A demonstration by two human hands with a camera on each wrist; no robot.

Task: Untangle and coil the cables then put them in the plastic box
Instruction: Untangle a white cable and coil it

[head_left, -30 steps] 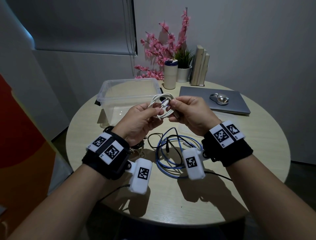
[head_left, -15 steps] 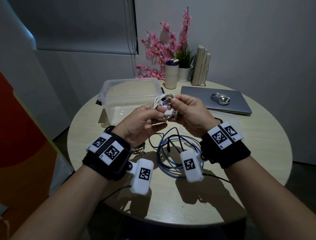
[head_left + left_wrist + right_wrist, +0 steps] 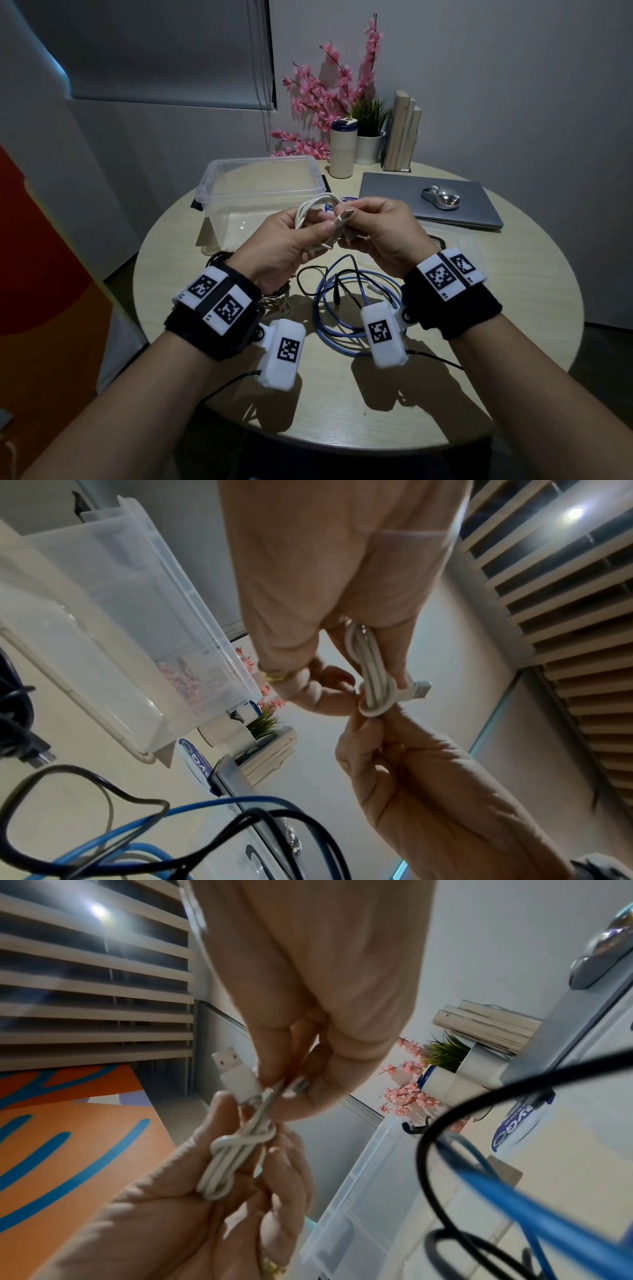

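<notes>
White cable [image 3: 317, 214] is bundled up and held in the air between both hands, just in front of the clear plastic box [image 3: 260, 192], which sits open-topped near the table's [image 3: 513, 308] far left edge. Bare tabletop shows on the near side below the wrists. Blue cable [image 3: 342, 329] and a black cable [image 3: 308, 274] lie tangled on the wood under the hands. Left hand [image 3: 287, 243] has its fingers curled round the coil; right hand [image 3: 380, 233] pinches the wrap near the USB plug [image 3: 419, 692]. Laptop [image 3: 442, 202] with a mouse [image 3: 442, 198] sits far right.
</notes>
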